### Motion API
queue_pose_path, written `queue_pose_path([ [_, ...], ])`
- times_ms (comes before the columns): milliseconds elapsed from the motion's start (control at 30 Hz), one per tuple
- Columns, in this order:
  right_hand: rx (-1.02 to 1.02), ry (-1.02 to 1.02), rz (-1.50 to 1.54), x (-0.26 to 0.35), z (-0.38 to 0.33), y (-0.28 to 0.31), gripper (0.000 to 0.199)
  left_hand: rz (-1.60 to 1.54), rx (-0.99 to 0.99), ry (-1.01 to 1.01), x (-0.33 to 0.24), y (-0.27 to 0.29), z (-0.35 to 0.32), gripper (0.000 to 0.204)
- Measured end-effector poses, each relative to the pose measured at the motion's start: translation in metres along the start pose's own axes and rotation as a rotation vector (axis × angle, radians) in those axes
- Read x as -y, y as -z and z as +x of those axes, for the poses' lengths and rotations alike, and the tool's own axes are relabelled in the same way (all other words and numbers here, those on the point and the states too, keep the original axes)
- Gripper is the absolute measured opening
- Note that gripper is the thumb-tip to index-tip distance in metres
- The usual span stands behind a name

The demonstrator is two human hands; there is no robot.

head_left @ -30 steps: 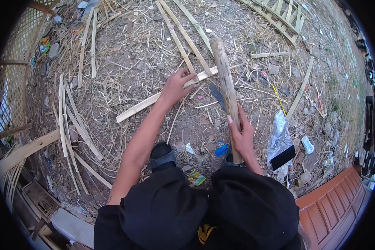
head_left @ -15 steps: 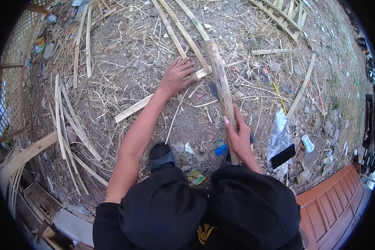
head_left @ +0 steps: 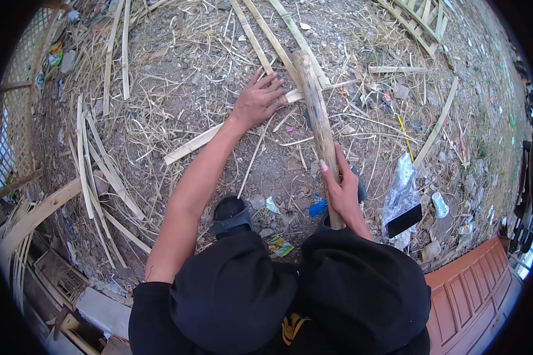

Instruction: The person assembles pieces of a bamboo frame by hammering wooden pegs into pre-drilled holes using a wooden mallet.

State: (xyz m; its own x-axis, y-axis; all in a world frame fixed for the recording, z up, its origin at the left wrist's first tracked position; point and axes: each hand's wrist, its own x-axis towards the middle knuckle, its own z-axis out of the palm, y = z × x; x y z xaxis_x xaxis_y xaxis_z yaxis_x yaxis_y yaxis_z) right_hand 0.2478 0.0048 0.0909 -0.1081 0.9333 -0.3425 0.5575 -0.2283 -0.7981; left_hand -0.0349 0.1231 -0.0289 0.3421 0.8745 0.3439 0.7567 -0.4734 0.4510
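My left hand [head_left: 257, 103] lies with fingers spread at the near end of a bamboo slat [head_left: 251, 36], over a pale slat [head_left: 194, 145] lying crosswise on the ground. Beside it a second long slat [head_left: 272, 39] runs up to a thick round wooden pole [head_left: 317, 112]. A third, greener slat [head_left: 295, 31] ends just right of the pole's far end. My right hand [head_left: 342, 192] is wrapped round the pole near its lower end, thumb on top. The pole hides parts of the slats under it.
Bamboo strips [head_left: 87, 157] lie in a bundle at the left. A black phone [head_left: 404, 221] rests on a clear plastic bag [head_left: 400, 188], near a plastic cup [head_left: 440, 205]. A slatted bamboo frame [head_left: 417, 23] is at the far right, a brown panelled door [head_left: 468, 290] at the lower right.
The pole has shifted slightly left over the slats, so the third slat's end now shows on its right. My left fingers are spread wider. The whole view has moved a little.
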Motion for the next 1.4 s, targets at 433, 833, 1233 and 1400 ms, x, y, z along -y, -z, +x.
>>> queue_pose_path([
  [433,0.031,0.197,-0.247,-0.009,-0.040,0.045,0.063,-0.089,0.054,0.084,0.004,0.009,-0.007,0.046],
  [833,0.183,0.117,-0.392,-0.025,-0.058,0.050,0.066,-0.031,0.129,0.063,0.006,0.003,-0.010,0.064],
  [1233,0.221,0.103,-0.329,-0.021,-0.064,0.042,0.064,-0.054,0.145,0.068,0.009,0.001,-0.013,0.067],
  [1400,0.284,0.028,-0.324,-0.014,-0.076,0.066,0.064,-0.034,0.138,0.073,0.006,0.005,-0.018,0.065],
])
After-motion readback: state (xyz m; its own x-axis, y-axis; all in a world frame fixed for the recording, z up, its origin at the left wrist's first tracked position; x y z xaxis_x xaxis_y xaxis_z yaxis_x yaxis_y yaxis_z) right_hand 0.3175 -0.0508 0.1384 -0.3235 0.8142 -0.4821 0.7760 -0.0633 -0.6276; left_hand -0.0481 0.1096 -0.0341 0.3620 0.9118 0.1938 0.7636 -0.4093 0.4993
